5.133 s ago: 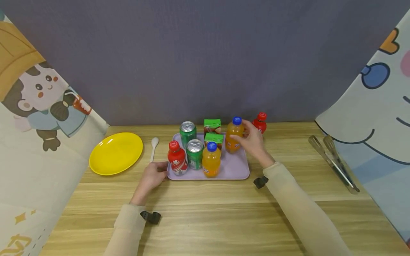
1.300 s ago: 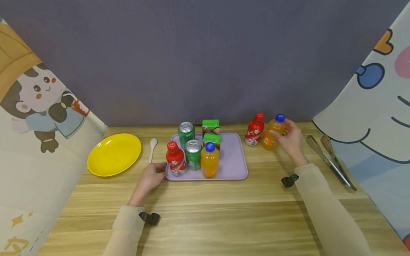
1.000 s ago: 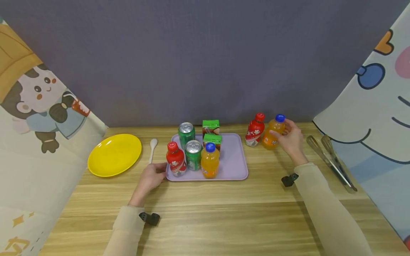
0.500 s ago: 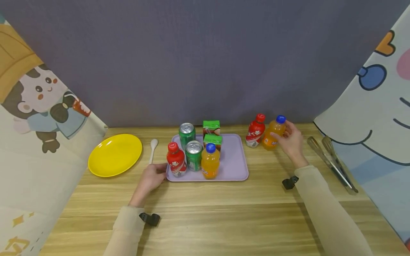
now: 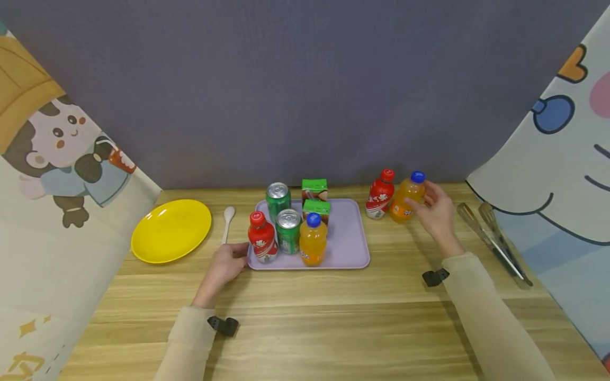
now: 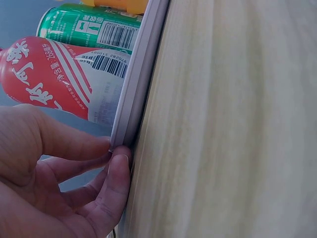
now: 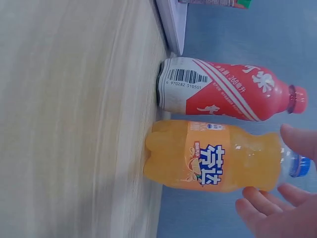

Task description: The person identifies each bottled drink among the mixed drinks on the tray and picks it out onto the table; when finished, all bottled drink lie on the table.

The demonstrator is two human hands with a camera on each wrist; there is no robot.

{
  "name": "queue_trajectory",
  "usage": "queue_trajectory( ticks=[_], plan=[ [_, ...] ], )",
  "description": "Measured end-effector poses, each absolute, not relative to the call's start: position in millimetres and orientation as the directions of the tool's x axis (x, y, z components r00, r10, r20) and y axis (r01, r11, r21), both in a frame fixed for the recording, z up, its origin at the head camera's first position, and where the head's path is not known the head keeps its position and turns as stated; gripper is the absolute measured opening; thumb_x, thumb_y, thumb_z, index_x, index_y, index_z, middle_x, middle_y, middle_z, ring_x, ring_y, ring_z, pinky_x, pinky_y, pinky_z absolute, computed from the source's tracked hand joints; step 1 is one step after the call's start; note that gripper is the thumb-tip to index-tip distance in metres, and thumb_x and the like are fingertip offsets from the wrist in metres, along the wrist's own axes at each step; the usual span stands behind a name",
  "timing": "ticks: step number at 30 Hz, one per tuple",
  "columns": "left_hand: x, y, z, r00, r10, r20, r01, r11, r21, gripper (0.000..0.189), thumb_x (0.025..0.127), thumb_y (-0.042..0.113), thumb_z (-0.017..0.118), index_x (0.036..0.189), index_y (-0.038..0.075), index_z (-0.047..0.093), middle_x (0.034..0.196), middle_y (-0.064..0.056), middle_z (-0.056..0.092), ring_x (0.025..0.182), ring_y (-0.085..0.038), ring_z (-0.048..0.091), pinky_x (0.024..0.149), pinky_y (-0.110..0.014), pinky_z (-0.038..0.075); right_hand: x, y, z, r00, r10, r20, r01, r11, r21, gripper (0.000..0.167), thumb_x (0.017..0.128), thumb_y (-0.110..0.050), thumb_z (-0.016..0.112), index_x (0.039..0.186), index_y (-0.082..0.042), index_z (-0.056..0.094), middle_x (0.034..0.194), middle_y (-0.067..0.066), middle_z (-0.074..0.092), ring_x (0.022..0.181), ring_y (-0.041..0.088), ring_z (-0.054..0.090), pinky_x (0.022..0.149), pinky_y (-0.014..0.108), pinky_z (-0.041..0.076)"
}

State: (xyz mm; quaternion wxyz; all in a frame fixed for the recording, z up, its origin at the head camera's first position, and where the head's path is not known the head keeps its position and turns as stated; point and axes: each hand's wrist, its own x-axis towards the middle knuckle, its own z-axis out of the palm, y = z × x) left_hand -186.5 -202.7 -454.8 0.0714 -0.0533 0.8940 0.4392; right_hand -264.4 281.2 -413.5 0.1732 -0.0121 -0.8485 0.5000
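My left hand point(image 5: 227, 263) pinches the left front corner of a lilac tray point(image 5: 345, 243); the left wrist view shows thumb and fingertips meeting at its rim point(image 6: 133, 84). On the tray stand a red bottle point(image 5: 262, 241), two green cans point(image 5: 288, 235) point(image 5: 278, 200), two green-topped drink cartons point(image 5: 314, 186) point(image 5: 316, 207) and an orange soda bottle point(image 5: 312, 246). Right of the tray, a second orange soda bottle point(image 5: 406, 200) stands upright on the table beside another red bottle point(image 5: 380, 197). Around its upper part my right hand point(image 5: 436, 211) is spread, fingers loosened, thumb near the neck.
A yellow plate point(image 5: 171, 231) lies at the left, with a white spoon point(image 5: 228, 219) between it and the tray. Metal tongs point(image 5: 495, 243) lie at the right. A grey wall panel point(image 5: 305, 95) rises behind the table's back edge.
My right hand carried the second orange soda bottle from the tray's right back to the table beside the red bottle. Just now its fingers have loosened and drawn slightly right. My left hand stays put.
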Motion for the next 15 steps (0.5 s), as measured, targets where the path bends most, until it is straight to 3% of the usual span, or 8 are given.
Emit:
queue_trajectory(
  ticks=[15],
  plan=[
    [-185.9,-202.3,-454.4,-0.982,-0.039,-0.186,-0.171,0.610,0.774,0.042,0.086,0.002,0.060,0.127,-0.004,0.059,0.115,-0.020,0.062,0.084,-0.026,0.054,0.060,-0.029,0.047,-224.6,264.1,-414.2,-0.953,0.109,0.284,-0.194,0.498,-0.845,0.068,0.088,-0.013,0.069,0.142,0.008,0.033,0.140,0.027,0.039,0.119,0.041,0.049,0.095,0.049,0.039]
  ],
)
